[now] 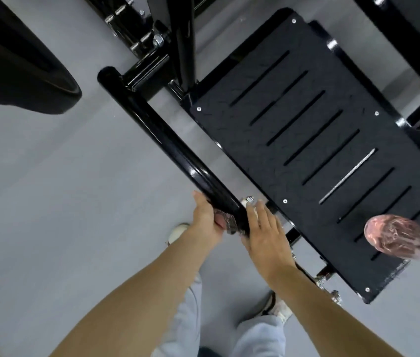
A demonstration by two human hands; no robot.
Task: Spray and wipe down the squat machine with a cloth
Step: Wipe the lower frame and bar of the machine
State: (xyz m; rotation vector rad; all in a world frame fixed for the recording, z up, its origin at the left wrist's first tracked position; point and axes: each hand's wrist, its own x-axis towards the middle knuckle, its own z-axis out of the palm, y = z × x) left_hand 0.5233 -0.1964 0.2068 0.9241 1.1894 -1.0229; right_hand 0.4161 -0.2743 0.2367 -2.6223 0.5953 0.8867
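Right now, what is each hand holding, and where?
Left hand grips the cloth against the near end of the black bar. Right hand holds nothing.

left hand (207, 217) grips cloth (227, 222) against black bar (167, 143); right hand (265, 233) flat alongside.

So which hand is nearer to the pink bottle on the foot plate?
Right. The right hand rests on the black bar, toward the pink bottle; the left hand grips the cloth on the bar's far side.
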